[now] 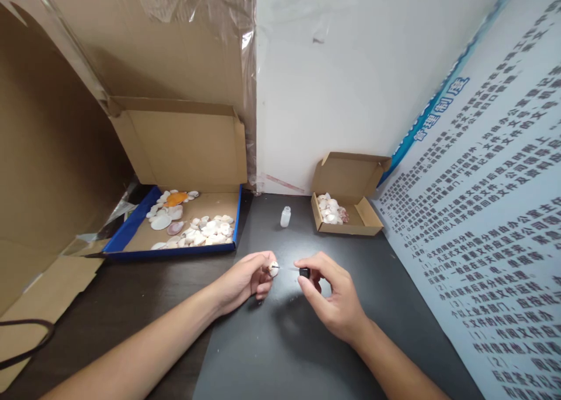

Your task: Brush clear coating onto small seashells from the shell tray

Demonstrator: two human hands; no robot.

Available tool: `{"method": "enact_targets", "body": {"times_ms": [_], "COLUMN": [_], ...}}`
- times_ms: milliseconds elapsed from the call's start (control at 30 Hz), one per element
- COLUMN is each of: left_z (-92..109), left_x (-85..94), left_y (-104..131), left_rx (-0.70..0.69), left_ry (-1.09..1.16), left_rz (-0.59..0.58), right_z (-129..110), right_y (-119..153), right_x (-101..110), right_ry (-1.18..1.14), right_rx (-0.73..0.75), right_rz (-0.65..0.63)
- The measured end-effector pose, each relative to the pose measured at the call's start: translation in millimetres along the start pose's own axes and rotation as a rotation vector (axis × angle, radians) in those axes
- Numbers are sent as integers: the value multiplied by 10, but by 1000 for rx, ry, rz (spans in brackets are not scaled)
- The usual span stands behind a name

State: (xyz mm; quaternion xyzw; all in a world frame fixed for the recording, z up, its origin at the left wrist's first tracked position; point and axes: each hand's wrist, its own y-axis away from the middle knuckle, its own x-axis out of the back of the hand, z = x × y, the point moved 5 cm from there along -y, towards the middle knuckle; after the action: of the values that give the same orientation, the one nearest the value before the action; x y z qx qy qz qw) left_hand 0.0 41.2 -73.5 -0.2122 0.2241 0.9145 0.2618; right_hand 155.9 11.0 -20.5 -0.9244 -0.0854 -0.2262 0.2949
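Shell [274, 269] pinched in the left hand [254, 277], facing a black cap [304, 272] with a thin brush gripped by the right hand [331, 295], both above the table [258, 353], near a small bottle [285, 217].

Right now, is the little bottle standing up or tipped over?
Standing up: the little bottle is on its base, neck pointing up.

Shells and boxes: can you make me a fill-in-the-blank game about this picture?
The hand holding a small shell is the ____ one.
The right hand pinches a cap coloured ____.
The orange shell lies in the box with sides coloured ____.
The smaller box holds ____.

Missing words: left; black; blue; shells
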Motion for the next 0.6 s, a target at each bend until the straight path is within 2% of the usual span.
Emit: {"method": "enact_targets", "body": {"times_ms": [100, 267, 400, 600], "left_z": [6, 15, 15, 9], "left_x": [-4, -12, -10, -6], "left_y": [1, -1, 2, 5], "left_rx": [-5, -5, -11, -3], "left_ry": [2, 2, 1, 2], "left_rz": [0, -10, -8, 17], "right_z": [0, 1, 10, 0], "right_y": [-4, -14, -14, -21], "right_x": [-20, -1, -24, -9], "right_ry": [5, 9, 29, 19], "right_rx": [-7, -3, -13, -3], "right_rz": [-36, 16, -17, 8]}}
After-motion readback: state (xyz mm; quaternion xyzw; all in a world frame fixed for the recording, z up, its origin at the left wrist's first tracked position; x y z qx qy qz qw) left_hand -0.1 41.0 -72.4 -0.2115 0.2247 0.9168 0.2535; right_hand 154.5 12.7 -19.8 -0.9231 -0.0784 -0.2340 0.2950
